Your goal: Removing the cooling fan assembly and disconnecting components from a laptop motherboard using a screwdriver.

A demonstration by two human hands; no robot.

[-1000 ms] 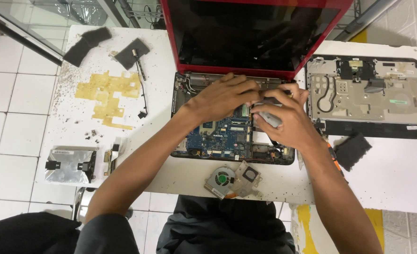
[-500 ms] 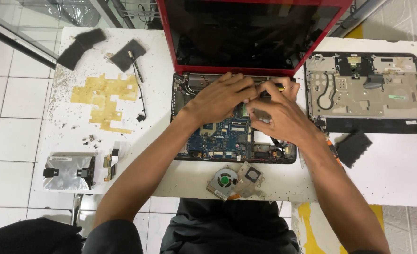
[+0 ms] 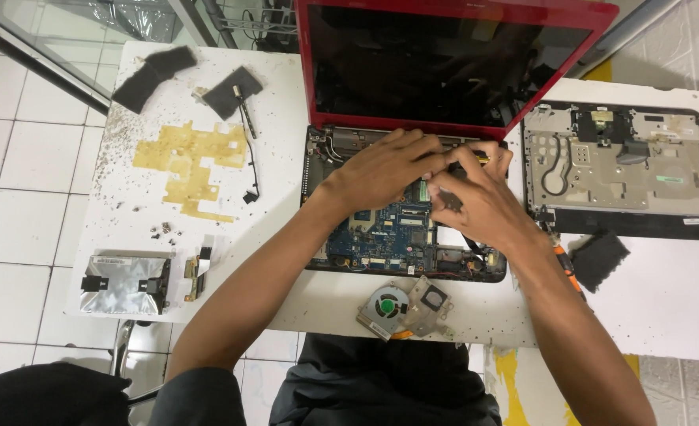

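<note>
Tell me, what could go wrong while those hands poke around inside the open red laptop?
Both hands, left hand and right hand, press close together over the bare blue circuit board of the red laptop; a slip might scratch or bend a small part. The round grey cooling fan lies near the white table's front edge, so an elbow could perhaps knock it off. Tiny dark bits scattered on the table could easily get lost.

Opened red laptop [image 3: 412, 229], blue motherboard [image 3: 393, 233] exposed, lies flat, lid upright.
</note>
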